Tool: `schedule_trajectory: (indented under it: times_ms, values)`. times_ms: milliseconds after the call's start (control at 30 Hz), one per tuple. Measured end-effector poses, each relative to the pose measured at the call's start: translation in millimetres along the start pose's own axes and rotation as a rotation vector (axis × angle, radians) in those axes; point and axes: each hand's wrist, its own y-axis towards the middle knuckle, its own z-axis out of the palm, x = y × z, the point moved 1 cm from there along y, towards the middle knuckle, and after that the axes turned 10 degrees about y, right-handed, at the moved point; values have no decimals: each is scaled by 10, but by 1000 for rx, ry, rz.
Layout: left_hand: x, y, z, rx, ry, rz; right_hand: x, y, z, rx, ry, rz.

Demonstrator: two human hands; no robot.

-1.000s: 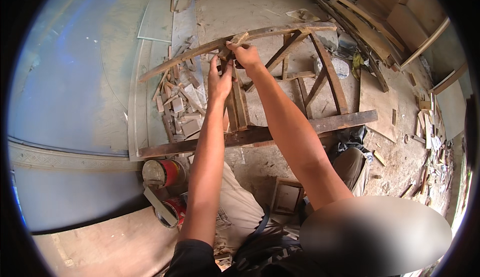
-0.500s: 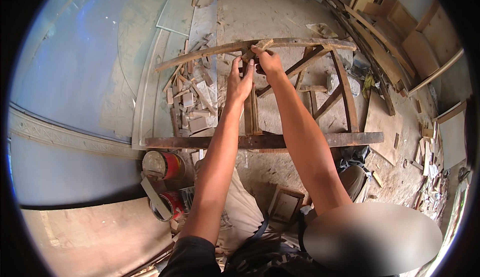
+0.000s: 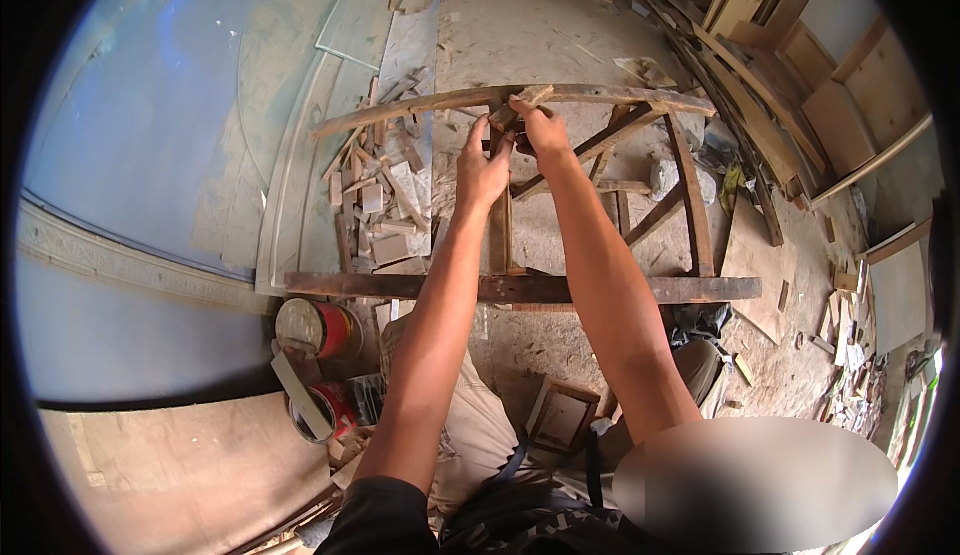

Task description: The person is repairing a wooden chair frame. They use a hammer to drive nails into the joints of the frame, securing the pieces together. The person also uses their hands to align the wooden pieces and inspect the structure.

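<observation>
A worn wooden frame point(image 3: 640, 289) lies across in front of me, with a straight dark near bar and a curved far rail point(image 3: 420, 105). Where an upright point(image 3: 501, 230) meets this rail, a short rough wood block point(image 3: 530, 101) sits at a slant. My right hand point(image 3: 543, 135) is closed on the block, thumb and fingers pinching it. My left hand point(image 3: 484, 170) is closed at the block's lower left end, close against the upright; some of its fingers are hidden there.
Wood offcuts point(image 3: 392, 205) are heaped beyond the frame's left side. Paint cans point(image 3: 310, 329) stand near my left leg. Long planks point(image 3: 745, 105) lean along the right, with scraps point(image 3: 845, 325) below them. A small wooden frame point(image 3: 563, 413) rests between my legs; a blue-grey panel point(image 3: 150, 135) fills the left.
The view has shifted slightly. Both hands stay at the rail joint, and the block appears tilted a little more, its right end still over the rail.
</observation>
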Motion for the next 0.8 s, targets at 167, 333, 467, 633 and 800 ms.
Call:
schedule_trajectory:
  times_ms: [167, 333, 467, 633, 800]
  values:
    - [137, 75, -9, -25, 94, 52, -17, -8, 28, 36, 10, -7]
    - [-101, -32, 20, 148, -122, -172, -33, 53, -99, 1, -8, -32]
    - [153, 99, -28, -39, 96, 33, -30, -8, 42, 20, -3, -24]
    - [-84, -40, -64, 70, -7, -77, -63, 52, -13, 0, -27, -24]
    - [-56, -37, -18, -19, 12, 3, -100, 127, -23, 28, 16, -22]
